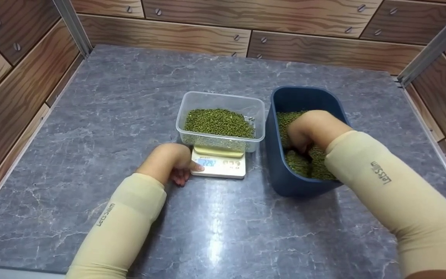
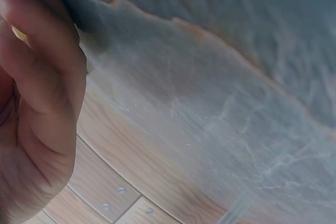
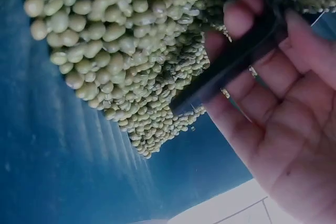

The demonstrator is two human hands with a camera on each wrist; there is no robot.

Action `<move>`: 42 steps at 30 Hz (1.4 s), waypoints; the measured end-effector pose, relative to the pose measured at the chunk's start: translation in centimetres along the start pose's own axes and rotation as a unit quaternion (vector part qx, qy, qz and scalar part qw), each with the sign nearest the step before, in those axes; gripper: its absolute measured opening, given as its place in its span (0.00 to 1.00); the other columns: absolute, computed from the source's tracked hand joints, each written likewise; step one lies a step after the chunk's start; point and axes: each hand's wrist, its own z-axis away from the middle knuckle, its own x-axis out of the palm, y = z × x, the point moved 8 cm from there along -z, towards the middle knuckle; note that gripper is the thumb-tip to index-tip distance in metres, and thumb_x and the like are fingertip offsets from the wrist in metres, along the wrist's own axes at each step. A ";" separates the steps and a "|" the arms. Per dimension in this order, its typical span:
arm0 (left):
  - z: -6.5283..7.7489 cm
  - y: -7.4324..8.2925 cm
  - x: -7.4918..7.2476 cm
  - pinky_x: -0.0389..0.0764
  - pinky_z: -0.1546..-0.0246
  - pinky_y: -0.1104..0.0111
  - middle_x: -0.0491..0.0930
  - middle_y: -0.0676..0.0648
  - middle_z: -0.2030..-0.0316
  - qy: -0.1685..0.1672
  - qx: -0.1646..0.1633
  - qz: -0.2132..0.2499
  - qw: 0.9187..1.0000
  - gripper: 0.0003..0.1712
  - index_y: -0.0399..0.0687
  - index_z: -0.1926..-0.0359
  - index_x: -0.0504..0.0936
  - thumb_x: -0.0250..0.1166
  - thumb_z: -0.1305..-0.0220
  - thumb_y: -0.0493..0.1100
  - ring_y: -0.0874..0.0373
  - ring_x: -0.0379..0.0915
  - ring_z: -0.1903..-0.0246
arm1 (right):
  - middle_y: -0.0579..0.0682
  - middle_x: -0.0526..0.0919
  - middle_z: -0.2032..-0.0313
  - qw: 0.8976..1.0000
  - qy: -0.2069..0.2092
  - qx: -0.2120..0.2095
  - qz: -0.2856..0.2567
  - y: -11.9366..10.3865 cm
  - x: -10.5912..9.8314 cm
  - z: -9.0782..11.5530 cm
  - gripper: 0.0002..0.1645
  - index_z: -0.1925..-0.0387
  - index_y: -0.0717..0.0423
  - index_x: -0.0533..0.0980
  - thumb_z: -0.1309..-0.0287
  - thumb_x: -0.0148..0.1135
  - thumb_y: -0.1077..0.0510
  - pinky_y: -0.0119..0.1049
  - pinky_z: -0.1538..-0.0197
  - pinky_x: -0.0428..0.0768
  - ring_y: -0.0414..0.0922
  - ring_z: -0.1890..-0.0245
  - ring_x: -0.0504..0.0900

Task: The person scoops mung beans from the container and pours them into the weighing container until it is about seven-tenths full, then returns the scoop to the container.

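My right hand [image 1: 316,126] reaches down into a deep blue bin [image 1: 275,155] of green mung beans [image 3: 121,40]. It grips the dark handle of a black scoop [image 3: 226,66], fingers curled round it; the far end is hidden among the beans. To the left, a clear plastic container [image 1: 259,116], partly filled with mung beans [image 1: 219,122], stands on a white kitchen scale [image 1: 223,170] with a lit display. My left hand [image 1: 172,159] is at the scale's front left corner. One digit touches the top by the display, and the other fingers hang loosely bent beside the edge.
The blue bin stands close to the right of the clear container. Everything is on a grey marbled table [image 1: 130,97], bordered by wood-patterned panels [image 1: 168,33] at the back and sides. A beige sleeve covers each forearm.
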 end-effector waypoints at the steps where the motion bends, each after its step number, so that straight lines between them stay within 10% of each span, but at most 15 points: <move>1: 0.0 0.0 0.0 0.79 0.76 0.70 0.77 0.47 0.84 0.000 0.001 -0.002 1.000 0.26 0.39 0.79 0.76 0.58 0.42 0.59 0.61 0.74 0.85 | 0.41 0.62 0.86 1.000 -0.004 -0.003 -0.010 0.0 0.1 0.1 0.11 0.86 0.51 0.70 0.61 0.53 0.70 0.28 0.79 0.60 0.38 0.84 0.59; 8: -0.1 0.0 0.0 0.80 0.75 0.70 0.77 0.46 0.84 -0.005 0.006 -0.008 1.000 0.26 0.38 0.78 0.77 0.58 0.40 0.58 0.60 0.74 0.85 | 0.44 0.66 0.81 0.999 0.007 -0.002 -0.038 1.0 -0.2 0.9 0.13 0.86 0.47 0.64 0.57 0.56 0.64 0.30 0.74 0.65 0.40 0.79 0.64; 22: 0.1 0.1 0.0 0.79 0.77 0.71 0.77 0.47 0.85 -0.002 0.011 -0.013 1.000 0.27 0.38 0.77 0.78 0.58 0.41 0.59 0.61 0.74 0.86 | 0.44 0.63 0.80 0.991 0.027 -0.125 -0.042 2.1 -0.9 1.7 0.12 0.82 0.52 0.63 0.51 0.52 0.67 0.31 0.73 0.63 0.40 0.78 0.62; 42: 0.0 0.1 0.1 0.79 0.77 0.71 0.78 0.47 0.84 0.001 0.015 -0.032 0.999 0.28 0.39 0.78 0.78 0.56 0.41 0.61 0.61 0.74 0.85 | 0.44 0.61 0.83 0.986 0.053 -0.094 -0.127 4.6 -2.3 4.0 0.15 0.83 0.52 0.62 0.46 0.51 0.67 0.32 0.73 0.61 0.40 0.81 0.59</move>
